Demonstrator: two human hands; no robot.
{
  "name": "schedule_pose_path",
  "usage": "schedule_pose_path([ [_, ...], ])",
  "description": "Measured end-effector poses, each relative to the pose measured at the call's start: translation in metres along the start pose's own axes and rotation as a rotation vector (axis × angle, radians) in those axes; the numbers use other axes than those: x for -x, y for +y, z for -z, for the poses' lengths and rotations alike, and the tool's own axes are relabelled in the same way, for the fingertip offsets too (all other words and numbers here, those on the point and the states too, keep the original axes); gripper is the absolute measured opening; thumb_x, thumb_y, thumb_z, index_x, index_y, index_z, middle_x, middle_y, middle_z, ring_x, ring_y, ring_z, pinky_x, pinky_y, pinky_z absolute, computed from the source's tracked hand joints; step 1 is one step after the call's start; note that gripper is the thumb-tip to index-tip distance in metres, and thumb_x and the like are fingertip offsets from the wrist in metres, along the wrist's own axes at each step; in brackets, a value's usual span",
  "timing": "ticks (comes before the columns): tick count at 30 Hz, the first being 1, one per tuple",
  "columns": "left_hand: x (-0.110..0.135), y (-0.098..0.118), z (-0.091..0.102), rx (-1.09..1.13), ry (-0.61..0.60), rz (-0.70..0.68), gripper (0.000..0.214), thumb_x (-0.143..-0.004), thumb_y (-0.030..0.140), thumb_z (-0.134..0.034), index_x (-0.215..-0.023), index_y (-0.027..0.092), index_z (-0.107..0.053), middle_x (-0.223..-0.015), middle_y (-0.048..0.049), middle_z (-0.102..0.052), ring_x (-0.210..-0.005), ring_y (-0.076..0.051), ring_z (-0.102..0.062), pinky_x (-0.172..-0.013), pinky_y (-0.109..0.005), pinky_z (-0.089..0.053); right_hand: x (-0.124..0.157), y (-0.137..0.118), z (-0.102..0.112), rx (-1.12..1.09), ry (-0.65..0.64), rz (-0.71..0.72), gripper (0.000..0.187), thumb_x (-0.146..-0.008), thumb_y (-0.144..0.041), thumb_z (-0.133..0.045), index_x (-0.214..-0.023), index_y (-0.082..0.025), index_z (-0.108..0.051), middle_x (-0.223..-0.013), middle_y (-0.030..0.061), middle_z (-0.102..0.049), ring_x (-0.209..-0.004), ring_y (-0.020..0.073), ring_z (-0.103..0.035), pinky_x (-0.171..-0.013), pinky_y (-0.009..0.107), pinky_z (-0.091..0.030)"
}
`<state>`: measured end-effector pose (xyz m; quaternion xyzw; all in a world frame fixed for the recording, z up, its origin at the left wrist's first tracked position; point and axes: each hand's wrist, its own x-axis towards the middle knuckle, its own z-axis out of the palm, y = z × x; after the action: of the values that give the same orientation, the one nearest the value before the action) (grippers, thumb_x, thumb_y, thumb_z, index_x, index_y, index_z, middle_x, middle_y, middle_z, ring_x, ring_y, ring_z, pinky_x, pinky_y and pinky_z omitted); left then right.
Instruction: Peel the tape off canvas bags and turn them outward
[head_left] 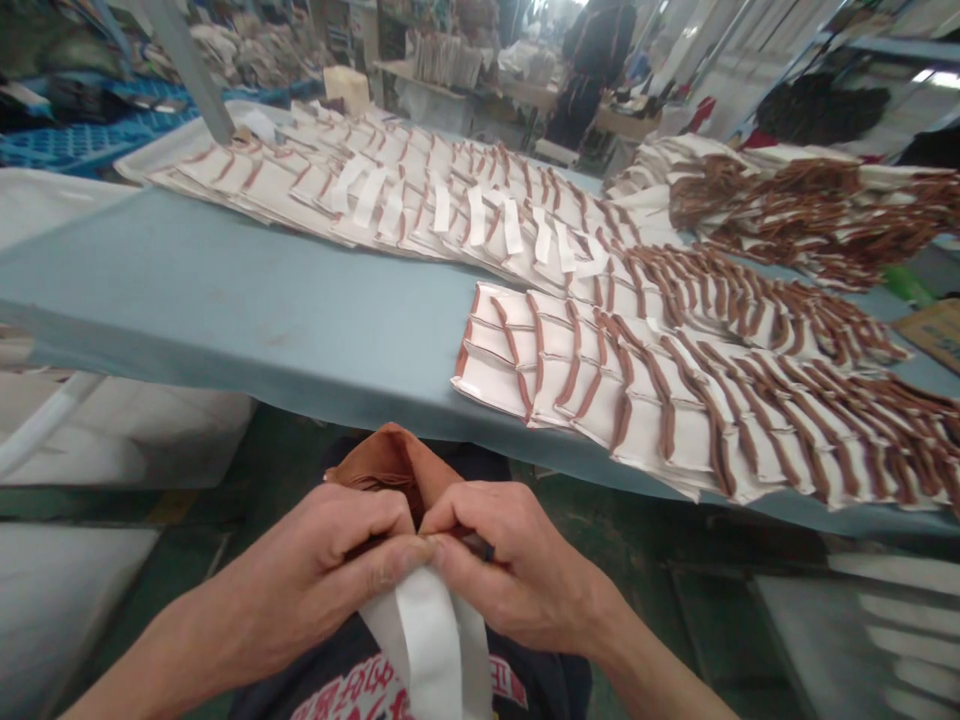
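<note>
Close to my body, my left hand [360, 540] and my right hand [506, 560] meet with thumbs and forefingers pinched together. Both grip the edge of a brown fabric piece [397, 455], which folds up beyond my fingers. From the pinch a white fabric strip [431, 645] hangs down toward my shirt. A small dark object [477, 545] pokes out from inside my right hand; its kind is mostly hidden by the fingers. On the table ahead lie overlapping rows of white fabric pieces with brown edges [592, 370].
A blue-grey covered table [322, 310] runs across in front of me. Several white strips [476, 215] lie over the middle row. A heap of brown-and-white pieces [810, 205] is at the right back. A metal post [187, 70] rises at the left; a person [596, 60] stands farther off.
</note>
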<state>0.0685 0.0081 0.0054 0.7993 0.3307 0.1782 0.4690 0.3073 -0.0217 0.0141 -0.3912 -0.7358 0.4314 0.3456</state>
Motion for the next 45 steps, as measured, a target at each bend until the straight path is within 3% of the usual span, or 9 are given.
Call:
schedule_pose_path([
  [8,-0.005,0.013,0.019,-0.187,-0.119,-0.053,0.035,-0.112,0.029,-0.059,-0.078,0.023,-0.055,-0.074,0.0069,-0.062,-0.064,-0.012,-0.054,-0.062,-0.027,-0.034,0.010,-0.009,0.004,0.191,-0.046,0.098,0.022,-0.111,-0.018,-0.053,-0.098,-0.020,-0.071,-0.088,0.0063,-0.080,-0.078,0.0180,-0.071,-0.078,0.030,-0.050],
  [14,0.007,0.034,0.001,-0.166,0.032,-0.003,0.037,-0.114,0.031,-0.050,-0.078,0.025,-0.052,-0.073,0.0035,-0.064,-0.065,-0.015,-0.056,-0.061,-0.030,-0.037,0.013,-0.004,0.005,0.184,-0.030,0.142,0.027,-0.118,-0.029,-0.053,-0.101,-0.022,-0.072,-0.084,0.0055,-0.080,-0.075,0.0186,-0.072,-0.078,0.030,-0.054],
  [20,0.004,0.028,-0.024,0.465,0.061,0.155,0.077,-0.102,0.089,-0.052,-0.065,0.024,-0.035,-0.062,0.0059,-0.035,-0.058,-0.014,-0.033,-0.055,-0.033,-0.024,0.016,0.011,-0.006,-0.410,-0.112,-0.308,0.044,-0.101,-0.064,-0.081,-0.085,-0.024,-0.072,-0.077,0.0003,-0.069,-0.074,0.0168,-0.063,-0.068,0.026,-0.048],
  [22,0.001,0.024,-0.025,0.634,0.088,0.116,0.082,-0.098,0.092,-0.057,-0.062,0.023,-0.035,-0.061,0.0051,-0.037,-0.059,-0.013,-0.034,-0.057,-0.032,-0.027,0.011,0.016,-0.015,-0.646,-0.138,-0.421,0.061,-0.091,-0.078,-0.084,-0.078,-0.021,-0.066,-0.069,-0.0036,-0.057,-0.063,0.0121,-0.049,-0.059,0.024,-0.038],
  [25,0.003,0.011,-0.026,0.826,0.147,0.049,0.078,-0.099,0.082,-0.070,-0.062,0.022,-0.036,-0.061,0.0052,-0.035,-0.057,-0.011,-0.031,-0.053,-0.029,-0.027,-0.003,0.020,-0.028,-0.771,-0.162,-0.395,0.070,-0.085,-0.085,-0.084,-0.075,-0.020,-0.060,-0.067,-0.0041,-0.055,-0.060,0.0096,-0.043,-0.056,0.023,-0.033],
  [31,0.014,-0.021,-0.031,0.922,0.301,0.052,0.077,-0.093,0.082,-0.077,-0.065,0.023,-0.037,-0.061,0.0067,-0.034,-0.052,-0.010,-0.026,-0.049,-0.027,-0.024,-0.033,0.019,-0.033,-0.729,-0.172,-0.334,0.062,-0.087,-0.074,-0.089,-0.077,-0.020,-0.061,-0.064,-0.0082,-0.048,-0.058,0.0077,-0.035,-0.054,0.023,-0.030],
  [37,0.023,-0.030,-0.018,0.803,0.262,0.003,0.074,-0.096,0.076,-0.079,-0.063,0.021,-0.040,-0.059,0.0066,-0.035,-0.054,-0.010,-0.030,-0.052,-0.027,-0.025,-0.038,0.008,-0.030,-0.621,-0.220,-0.305,0.045,-0.096,-0.057,-0.084,-0.084,-0.018,-0.066,-0.068,-0.0070,-0.052,-0.059,0.0085,-0.039,-0.055,0.023,-0.034],
  [41,0.027,-0.033,-0.010,0.693,0.213,0.005,0.068,-0.100,0.062,-0.082,-0.064,0.020,-0.043,-0.061,0.0066,-0.039,-0.058,-0.009,-0.033,-0.055,-0.026,-0.025,-0.034,-0.006,-0.025,-0.325,-0.193,-0.232,0.017,-0.099,-0.028,-0.072,-0.084,-0.020,-0.070,-0.073,-0.0030,-0.066,-0.064,0.0104,-0.055,-0.061,0.021,-0.042],
  [45,0.033,-0.031,-0.006,0.618,0.157,0.083,0.052,-0.095,0.050,-0.084,-0.067,0.019,-0.053,-0.061,0.0077,-0.045,-0.055,-0.008,-0.033,-0.050,-0.021,-0.025,-0.025,-0.004,-0.019,0.060,-0.194,0.032,0.017,-0.104,-0.016,-0.066,-0.090,-0.023,-0.073,-0.081,-0.0006,-0.079,-0.075,0.0132,-0.074,-0.076,0.019,-0.054],
])
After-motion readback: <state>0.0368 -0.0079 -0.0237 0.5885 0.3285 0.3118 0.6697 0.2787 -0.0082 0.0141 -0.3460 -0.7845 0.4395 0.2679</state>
